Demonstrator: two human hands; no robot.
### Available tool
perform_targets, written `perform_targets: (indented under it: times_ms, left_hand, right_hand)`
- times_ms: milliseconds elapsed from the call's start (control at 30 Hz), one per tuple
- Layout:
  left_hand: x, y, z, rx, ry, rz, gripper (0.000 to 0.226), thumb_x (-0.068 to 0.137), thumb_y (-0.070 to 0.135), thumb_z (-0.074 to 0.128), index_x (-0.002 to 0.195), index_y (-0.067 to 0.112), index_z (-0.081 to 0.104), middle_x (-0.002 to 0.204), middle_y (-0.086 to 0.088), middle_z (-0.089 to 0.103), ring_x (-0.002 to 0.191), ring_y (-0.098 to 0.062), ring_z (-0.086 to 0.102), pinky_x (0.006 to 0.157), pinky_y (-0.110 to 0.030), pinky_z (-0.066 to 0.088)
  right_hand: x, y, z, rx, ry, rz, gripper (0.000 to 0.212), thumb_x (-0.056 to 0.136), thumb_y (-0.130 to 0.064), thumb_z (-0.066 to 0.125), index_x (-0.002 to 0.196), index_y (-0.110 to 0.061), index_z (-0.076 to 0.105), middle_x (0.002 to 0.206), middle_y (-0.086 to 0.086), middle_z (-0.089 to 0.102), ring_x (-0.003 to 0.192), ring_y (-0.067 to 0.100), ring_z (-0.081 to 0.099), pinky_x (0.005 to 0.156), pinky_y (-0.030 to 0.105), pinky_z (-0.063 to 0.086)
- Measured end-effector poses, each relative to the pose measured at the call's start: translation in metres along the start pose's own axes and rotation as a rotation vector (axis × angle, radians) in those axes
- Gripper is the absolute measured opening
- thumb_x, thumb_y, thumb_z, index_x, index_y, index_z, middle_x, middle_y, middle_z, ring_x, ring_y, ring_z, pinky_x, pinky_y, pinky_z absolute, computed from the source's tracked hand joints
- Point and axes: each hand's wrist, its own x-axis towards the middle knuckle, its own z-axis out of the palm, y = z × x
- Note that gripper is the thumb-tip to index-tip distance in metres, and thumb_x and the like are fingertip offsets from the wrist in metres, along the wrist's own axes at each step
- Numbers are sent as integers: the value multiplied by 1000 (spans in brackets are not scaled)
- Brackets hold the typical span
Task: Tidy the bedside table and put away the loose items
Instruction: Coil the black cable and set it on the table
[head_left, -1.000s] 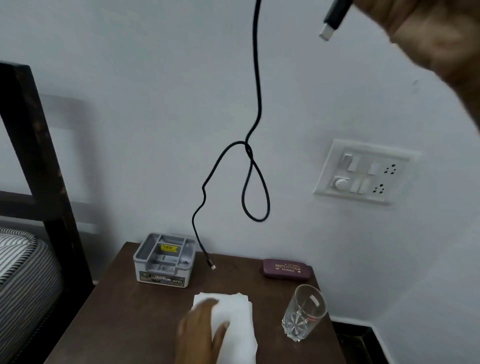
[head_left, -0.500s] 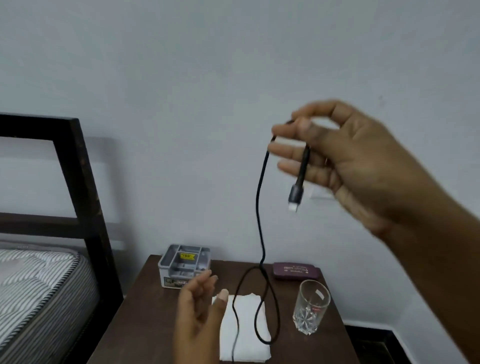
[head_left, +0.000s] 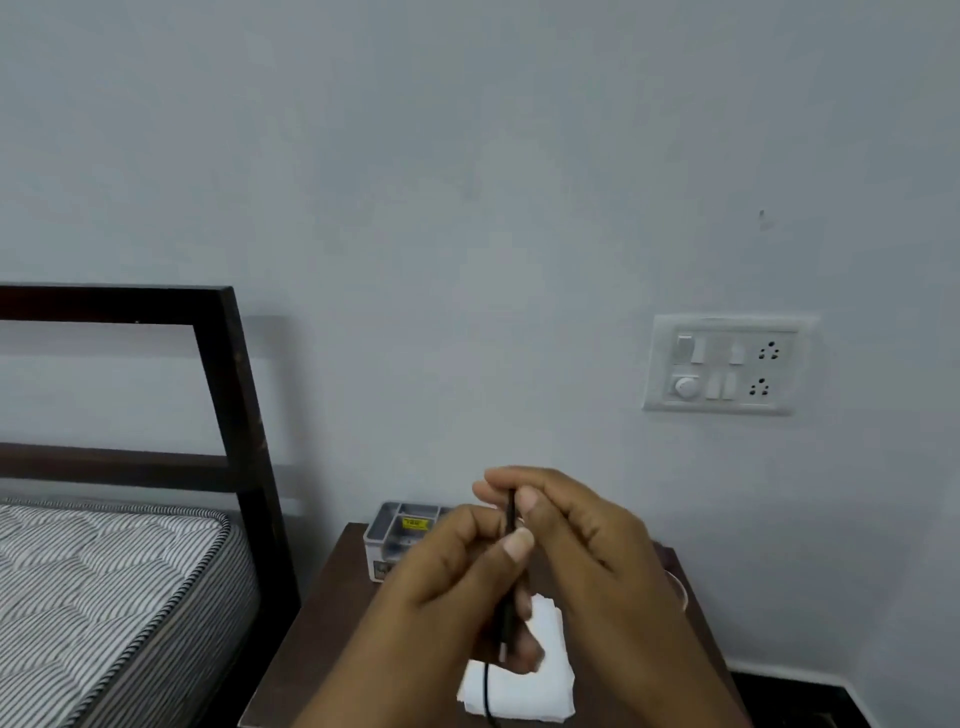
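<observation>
Both my hands meet above the brown bedside table (head_left: 322, 623) and pinch a black charging cable (head_left: 510, 519) between them. My left hand (head_left: 447, 577) grips it from the left with the thumb on top. My right hand (head_left: 587, 540) holds it from the right, fingers curled round it. The cable runs down between the hands and trails over a white folded tissue (head_left: 524, 686) on the table. A grey compartment organiser box (head_left: 400, 525) stands at the table's back, partly hidden behind my left hand. The glass and the maroon case are hidden by my right hand.
A bed with a striped mattress (head_left: 104, 582) and a dark headboard frame (head_left: 234, 415) stands left of the table. A white switch and socket panel (head_left: 724, 366) is on the wall at the right. A dark floor strip (head_left: 795, 696) shows at the lower right.
My right hand has come down from high up with the cable end. My left hand has risen off the tissue and taken hold of the cable too. The camera has tilted.
</observation>
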Motion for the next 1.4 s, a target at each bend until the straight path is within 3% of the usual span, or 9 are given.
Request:
perform_targets:
  times_ms: [100,200,400,533,667,900,1033,1167,1400]
  left_hand:
    - [0,9,-8,-68,-85,-98,31,69,29,60,89,6,66,56,-3,54,46,-16,55,50,-25,51]
    - [-3,6,-11,-103,-151,-174,37,74,25,58,101,0,62,59,-3,57,52,-15,60,54,-24,52]
    - [-11,-5,-22,-154,-149,-148,18,81,28,64,87,14,74,67,-5,67,64,-17,68,55,-24,53]
    - [-19,-21,-19,-257,12,-192,20,68,23,61,81,12,72,79,-12,75,73,-23,74,51,-28,57]
    - [-29,-48,0,-355,185,-254,13,85,16,53,89,9,63,84,-10,77,70,-17,74,47,-26,56]
    - [-31,-80,22,-265,348,-293,15,75,28,67,80,18,77,71,-6,76,46,-16,60,53,-23,39]
    - [-29,-86,18,-417,406,-346,17,69,33,69,79,21,78,88,-4,75,69,-22,71,77,-37,49]
    - [-18,-78,12,-521,528,-243,15,82,19,60,82,11,73,102,-8,73,98,-25,66,77,-38,52]
    - [-12,-61,8,-381,476,-36,19,54,24,69,68,15,78,79,-6,77,72,-9,73,52,-17,55]
  right_hand:
    - [-13,6,9,-53,89,-5,28,83,-31,50,99,-49,64,93,-17,65,90,8,65,79,26,52]
    - [-22,14,26,-54,212,-24,28,78,-29,56,89,-53,64,93,-18,55,83,12,62,74,29,51]
    - [-41,32,32,6,367,81,30,85,-20,65,80,-48,70,88,-17,69,85,1,66,75,19,49]
    - [-52,31,32,216,446,245,33,80,-3,67,68,-33,77,79,-1,75,75,15,71,74,40,59]
    - [-55,22,30,484,523,311,19,80,2,63,74,-13,74,73,3,76,69,13,73,54,20,56]
    - [-61,26,39,396,725,202,17,76,-6,67,73,-19,76,75,14,72,75,20,73,60,20,57]
    - [-64,23,40,383,733,203,12,65,-21,68,70,-28,77,72,14,72,70,18,73,59,19,56]
    - [-66,22,39,467,713,274,21,73,0,69,67,-18,77,67,19,70,61,20,72,53,21,56]
    - [-72,20,25,566,592,395,16,75,4,67,66,-6,75,56,15,68,54,20,70,45,22,54]
